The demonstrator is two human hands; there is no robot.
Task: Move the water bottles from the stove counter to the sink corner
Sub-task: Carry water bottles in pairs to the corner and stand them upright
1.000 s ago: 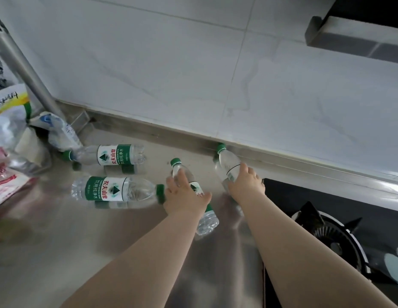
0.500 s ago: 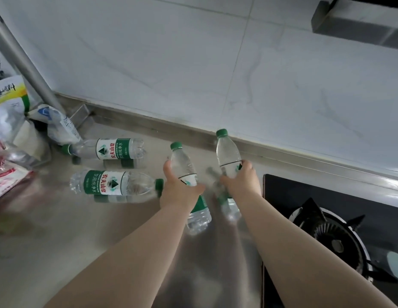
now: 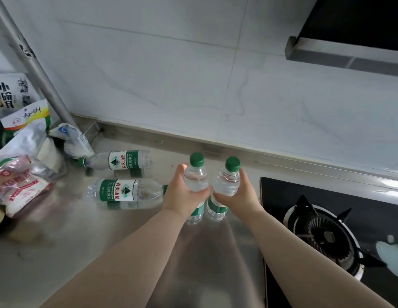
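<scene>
Two gripped bottles beside stove edge

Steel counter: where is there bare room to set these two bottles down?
Bare steel lies in front of the lying bottle and beneath the forearms, left of the gas hob. Crowded: the food bags at far left and the second lying bottle near the wall.

Pale marbled wall tiles rose behind a brushed steel bench. A black range hood hung upper right above a black gas hob; a grey metal pole leaned left.
</scene>
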